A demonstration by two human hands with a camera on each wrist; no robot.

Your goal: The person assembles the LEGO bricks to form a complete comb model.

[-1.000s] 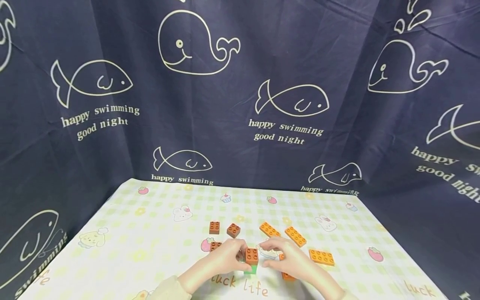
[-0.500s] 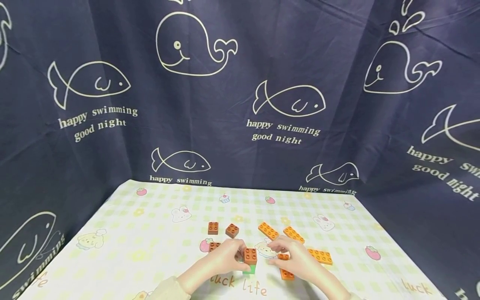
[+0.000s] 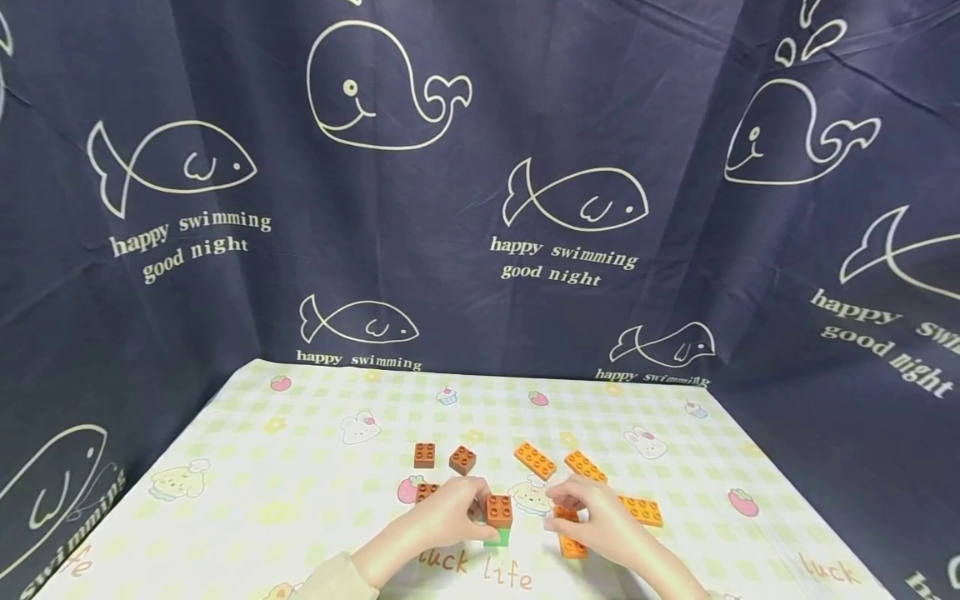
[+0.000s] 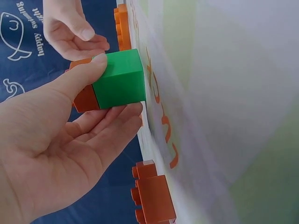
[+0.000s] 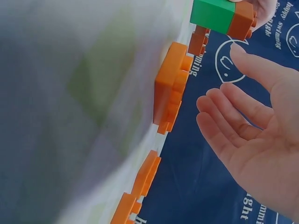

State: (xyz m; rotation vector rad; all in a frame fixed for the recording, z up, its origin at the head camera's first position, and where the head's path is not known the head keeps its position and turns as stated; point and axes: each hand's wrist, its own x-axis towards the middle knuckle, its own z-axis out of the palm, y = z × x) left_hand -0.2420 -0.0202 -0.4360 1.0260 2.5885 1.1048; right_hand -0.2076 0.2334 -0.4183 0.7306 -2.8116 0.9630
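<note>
My left hand (image 3: 452, 512) pinches a two-brick stack between thumb and fingers near the front of the table. The upper toy building brick is reddish-brown (image 3: 499, 509); under it sits a green brick (image 4: 120, 77), whose underside is right at the tabletop. Over to the right, my right hand (image 3: 596, 514) hovers with relaxed fingers and nothing in its grasp, as the right wrist view confirms. It overlaps an orange eight-stud brick (image 3: 573, 546) in the head view, covering part of it. That orange brick (image 5: 169, 86) lies beside the hand in the right wrist view.
Brown bricks lie beyond the left hand: one square-on (image 3: 424, 455), one turned (image 3: 462, 459), and a third (image 3: 427, 492) partly behind the hand. Orange bricks (image 3: 535, 460) lie at the back right, another (image 3: 642, 510) farther right. A dark curtain (image 3: 450, 250) surrounds the table.
My right hand has moved away from the stack, to the right, over the nearest orange brick. The left hand keeps its hold on the stack in about the same place.
</note>
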